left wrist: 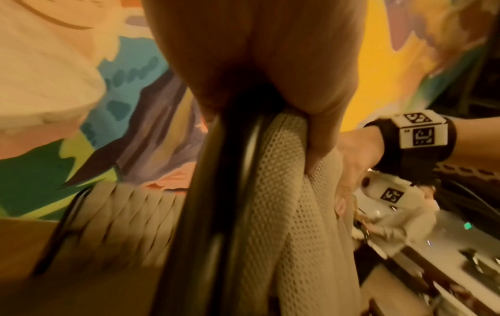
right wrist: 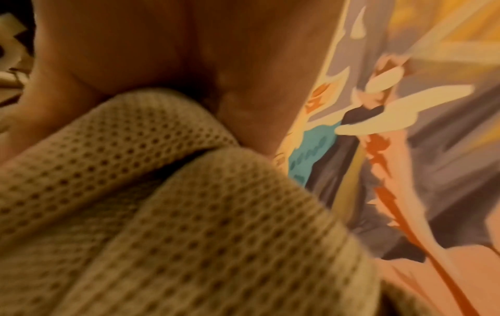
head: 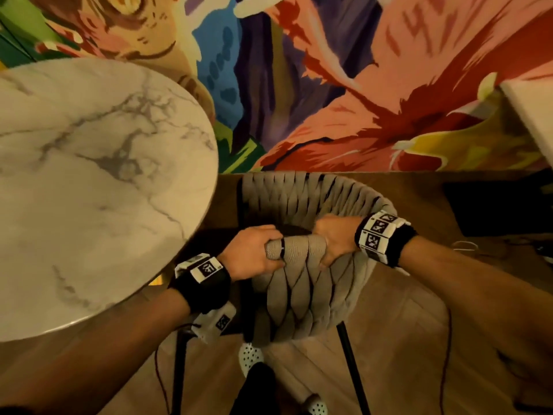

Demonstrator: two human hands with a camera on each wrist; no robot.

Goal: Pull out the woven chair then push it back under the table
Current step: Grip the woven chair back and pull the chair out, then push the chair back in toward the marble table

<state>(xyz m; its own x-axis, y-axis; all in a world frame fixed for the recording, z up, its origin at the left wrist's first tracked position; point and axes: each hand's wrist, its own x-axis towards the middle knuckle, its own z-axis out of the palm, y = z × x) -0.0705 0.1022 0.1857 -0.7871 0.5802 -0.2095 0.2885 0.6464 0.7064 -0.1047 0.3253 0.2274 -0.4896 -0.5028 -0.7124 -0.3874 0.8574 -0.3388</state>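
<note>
The woven chair [head: 302,289], beige straps on a black frame, stands on the wooden floor just right of the round marble table [head: 89,181], its seat mostly out from under the tabletop. Both hands hold the top rail of its backrest. My left hand [head: 257,253] curls over the rail's left part, thumb on the outer side. My right hand [head: 332,241] grips the rail beside it. In the left wrist view my left hand [left wrist: 311,128] squeezes the mesh-textured strap [left wrist: 273,203]. The right wrist view shows my right hand [right wrist: 162,59] wrapped over the woven chair's strap [right wrist: 175,213].
A brightly painted wall [head: 359,85] rises close behind the chair. A white table corner [head: 532,115] juts in at the right. My feet in white perforated shoes [head: 251,357] stand behind the chair's black legs [head: 350,366]. Cables and dark objects [head: 493,211] lie at the right.
</note>
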